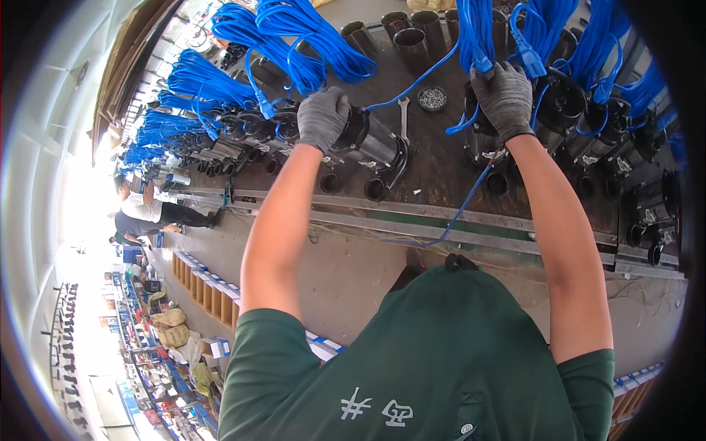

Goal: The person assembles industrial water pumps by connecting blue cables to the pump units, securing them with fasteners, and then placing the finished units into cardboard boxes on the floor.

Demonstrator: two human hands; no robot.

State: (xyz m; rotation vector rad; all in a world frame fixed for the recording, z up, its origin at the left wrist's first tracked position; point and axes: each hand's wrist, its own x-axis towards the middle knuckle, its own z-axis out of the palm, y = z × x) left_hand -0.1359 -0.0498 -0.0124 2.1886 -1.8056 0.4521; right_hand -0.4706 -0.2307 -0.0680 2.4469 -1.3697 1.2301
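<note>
My left hand, in a grey glove, is closed at the black end of a cylindrical motor housing lying tilted on the bench. What its fingertips grip is partly hidden. My right hand, also gloved, is closed over the top of another dark housing. Its fingers curl at the lower end of a blue cable bundle, by the plug. A blue strand runs from the left housing up toward that bundle. Between my hands are an open-end wrench and a round dish of small metal parts.
The dark workbench has a metal front rail. Housings with coiled blue cables line its left and right sides; open metal cylinders stand at the back. A blue cable hangs over the front edge. Farther left are people and cardboard boxes.
</note>
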